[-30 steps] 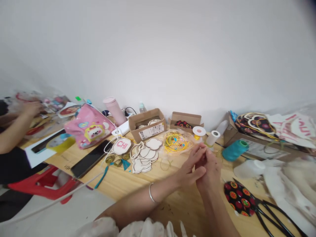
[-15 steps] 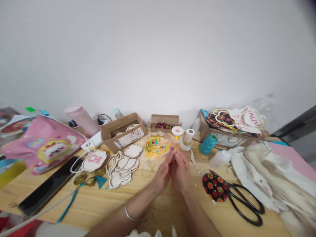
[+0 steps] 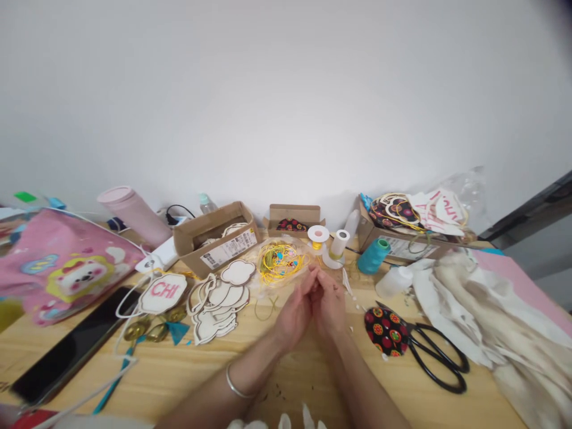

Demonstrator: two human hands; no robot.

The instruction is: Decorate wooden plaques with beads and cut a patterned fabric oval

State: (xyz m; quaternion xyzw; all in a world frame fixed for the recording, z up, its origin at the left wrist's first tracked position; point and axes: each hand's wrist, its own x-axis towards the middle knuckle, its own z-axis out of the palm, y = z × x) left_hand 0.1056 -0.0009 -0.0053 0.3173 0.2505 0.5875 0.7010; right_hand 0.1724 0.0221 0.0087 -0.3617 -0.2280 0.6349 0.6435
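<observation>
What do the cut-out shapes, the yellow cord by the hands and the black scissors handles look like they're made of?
The stacked cut-out shapes look like thin pale plywood or stiff card: flat and matte, though this view can't settle which. The yellow cord looks like smooth synthetic cord, given its slight sheen and loose coils. The black scissors handles look like glossy moulded plastic.

White wall (image 3: pixel 286 95) above wooden tabletop (image 3: pixel 429 405)
</observation>
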